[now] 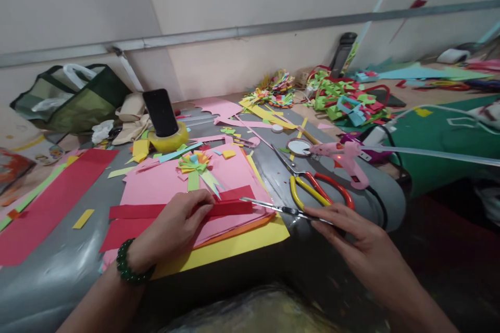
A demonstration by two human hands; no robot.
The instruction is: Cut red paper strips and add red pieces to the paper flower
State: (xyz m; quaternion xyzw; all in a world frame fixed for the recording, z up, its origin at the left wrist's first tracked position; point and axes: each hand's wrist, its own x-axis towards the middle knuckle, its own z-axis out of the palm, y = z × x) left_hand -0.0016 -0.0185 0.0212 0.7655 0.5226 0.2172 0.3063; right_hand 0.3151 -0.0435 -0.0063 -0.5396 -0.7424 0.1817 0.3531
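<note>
My left hand [177, 226], fingers curled together, pinches and presses a red paper strip [236, 207] on a stack of pink paper sheets [146, 184]. My right hand [351, 237] grips a thin craft knife [287, 210]. Its blade points left, and the tip lies over the right end of the red strip; whether it touches is unclear. Another red paper piece [123, 233] extends from beneath my left hand. A paper rosette [194, 162] with green and yellow loops rests on the pink sheets, just beyond that hand. Orange and yellow sheets [234, 247] show under the stack.
Scissors with red and yellow handles [312, 190] and a pink glue gun [341, 158] lie right of the stack. A phone [161, 113] leans in a yellow tape roll [170, 138]. Long red paper [58, 203] lies left. Colourful paper scraps [344, 93] pile up behind.
</note>
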